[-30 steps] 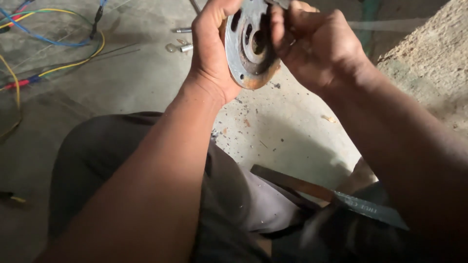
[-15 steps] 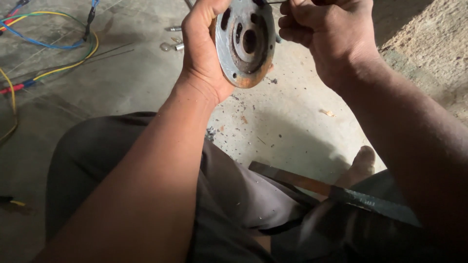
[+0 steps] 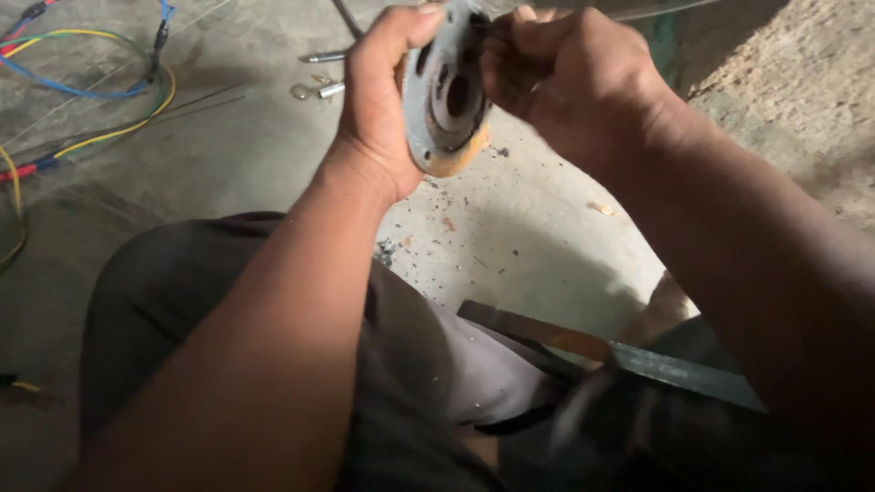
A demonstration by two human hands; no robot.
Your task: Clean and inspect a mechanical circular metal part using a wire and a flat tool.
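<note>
Head view shows your left hand [image 3: 378, 109] clenched around a round metal plate [image 3: 447, 96] at twelve o'clock, held on edge above the concrete floor [image 3: 529, 237]. Your right hand [image 3: 574, 82] is curled tight against the plate's upper rim. Coloured wires [image 3: 82, 91] lie at ten o'clock.

The round plate [image 3: 447, 96] between the hands is dull grey metal, rust-orange at its lower rim (rough there). Below them, the floor [image 3: 529, 237] is matt, gritty concrete.
</note>
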